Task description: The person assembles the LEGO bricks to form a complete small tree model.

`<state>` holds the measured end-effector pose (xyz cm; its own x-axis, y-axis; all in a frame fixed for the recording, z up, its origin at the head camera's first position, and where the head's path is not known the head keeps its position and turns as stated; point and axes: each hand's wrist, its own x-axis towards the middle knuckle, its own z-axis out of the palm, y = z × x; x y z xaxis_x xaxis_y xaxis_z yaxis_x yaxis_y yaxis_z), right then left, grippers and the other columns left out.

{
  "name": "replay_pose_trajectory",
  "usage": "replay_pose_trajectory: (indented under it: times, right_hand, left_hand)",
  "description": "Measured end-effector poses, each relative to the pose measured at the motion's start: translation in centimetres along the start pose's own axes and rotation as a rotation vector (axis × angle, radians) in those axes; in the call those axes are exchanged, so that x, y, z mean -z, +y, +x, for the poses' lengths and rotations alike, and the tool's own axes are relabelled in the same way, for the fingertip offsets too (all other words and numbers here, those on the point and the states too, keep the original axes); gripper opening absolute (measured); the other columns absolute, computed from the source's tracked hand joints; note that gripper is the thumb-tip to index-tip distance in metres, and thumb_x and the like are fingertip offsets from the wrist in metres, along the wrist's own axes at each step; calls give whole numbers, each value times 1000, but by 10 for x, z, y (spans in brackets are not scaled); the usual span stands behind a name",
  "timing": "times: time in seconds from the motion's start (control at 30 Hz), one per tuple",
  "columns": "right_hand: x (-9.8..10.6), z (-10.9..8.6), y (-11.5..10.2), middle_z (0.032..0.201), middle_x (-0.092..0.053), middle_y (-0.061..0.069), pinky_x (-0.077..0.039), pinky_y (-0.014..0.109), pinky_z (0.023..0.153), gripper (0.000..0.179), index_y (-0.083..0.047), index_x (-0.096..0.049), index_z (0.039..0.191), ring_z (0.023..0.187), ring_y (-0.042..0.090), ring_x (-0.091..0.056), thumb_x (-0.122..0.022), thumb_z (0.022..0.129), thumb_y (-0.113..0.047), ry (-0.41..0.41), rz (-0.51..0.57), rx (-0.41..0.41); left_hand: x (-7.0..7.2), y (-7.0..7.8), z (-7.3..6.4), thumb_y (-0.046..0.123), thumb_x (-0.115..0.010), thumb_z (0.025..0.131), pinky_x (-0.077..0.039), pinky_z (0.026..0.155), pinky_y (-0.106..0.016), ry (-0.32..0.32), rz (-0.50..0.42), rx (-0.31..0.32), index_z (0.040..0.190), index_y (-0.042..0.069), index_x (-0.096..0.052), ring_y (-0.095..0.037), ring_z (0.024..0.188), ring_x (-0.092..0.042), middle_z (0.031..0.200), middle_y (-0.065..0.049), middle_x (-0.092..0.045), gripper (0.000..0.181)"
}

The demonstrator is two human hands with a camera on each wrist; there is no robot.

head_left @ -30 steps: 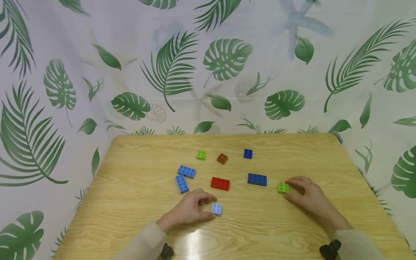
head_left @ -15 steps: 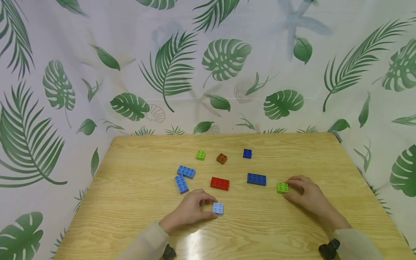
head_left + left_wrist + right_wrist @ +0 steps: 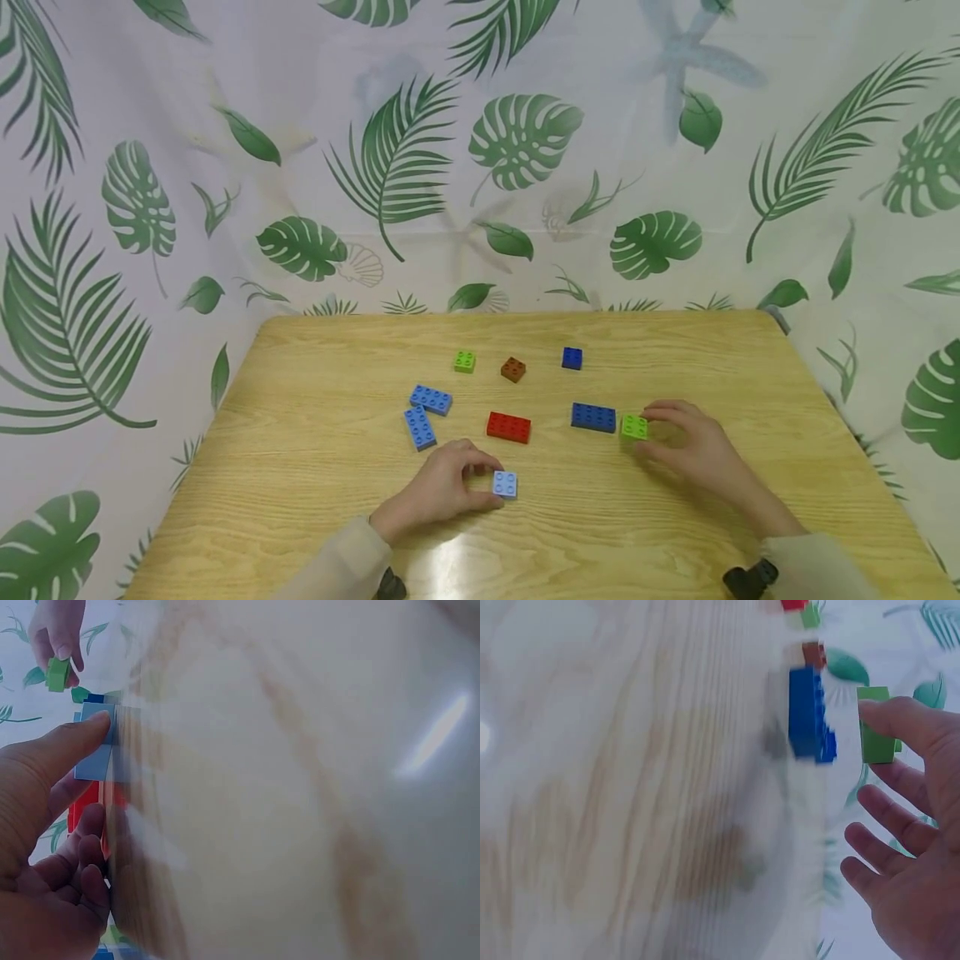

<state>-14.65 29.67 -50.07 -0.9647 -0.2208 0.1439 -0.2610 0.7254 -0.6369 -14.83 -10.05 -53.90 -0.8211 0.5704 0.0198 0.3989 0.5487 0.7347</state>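
In the head view my left hand point(image 3: 435, 490) pinches a light blue square building brick point(image 3: 505, 484) between thumb and fingers. That brick point(image 3: 94, 742) stands on the tabletop in the left wrist view. My right hand point(image 3: 697, 450) grips a lime green square brick point(image 3: 634, 427), just right of a dark blue long brick point(image 3: 593, 417). Seen from the right wrist, the green brick point(image 3: 875, 727) hangs above the table, thumb on one side, the other fingers spread below. A red long brick point(image 3: 508, 427) lies beyond the left hand.
Two mid-blue long bricks point(image 3: 431, 400) lie left of the red one, end to side. Farther back sit another lime green brick point(image 3: 464, 362), a brown brick point(image 3: 513, 369) and a small dark blue brick point(image 3: 572, 358). A leaf-print curtain point(image 3: 555, 283) hangs behind the wooden table point(image 3: 300, 367).
My right hand has carried the green brick left, close to the dark blue long brick, and off the tabletop. The left hand has shifted slightly right with the light blue brick.
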Motion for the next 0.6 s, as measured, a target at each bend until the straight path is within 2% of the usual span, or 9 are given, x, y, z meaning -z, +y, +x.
replay_pose_trajectory:
  times: [0.23, 0.33, 0.6]
  right_hand:
    - [-18, 6, -27, 132, -67, 16, -55, 62, 96, 44, -6, -73, 126, 120, 41, -64, -88, 88, -24, -27, 57, 54]
    - [-27, 11, -36, 129, -70, 14, -55, 61, 97, 44, -7, -73, 125, 118, 39, -66, -88, 88, -25, -40, 46, 71]
    - [-43, 20, -60, 123, -76, 9, -56, 57, 97, 41, -7, -73, 127, 115, 36, -69, -85, 91, -23, -137, 102, 45]
  left_hand:
    - [0, 1, 0, 34, -91, 84, -44, 74, -19, -5, -8, 13, 119, 21, -79, -5, 84, -51, 96, 8, -63, 40]
    - [0, 1, 0, 34, -91, 83, -44, 74, -19, -2, -7, 14, 119, 21, -79, -4, 84, -51, 95, 8, -63, 40]
    - [-2, -3, 1, 36, -91, 83, -44, 74, -19, -2, 7, 8, 119, 21, -79, -4, 84, -51, 95, 8, -63, 41]
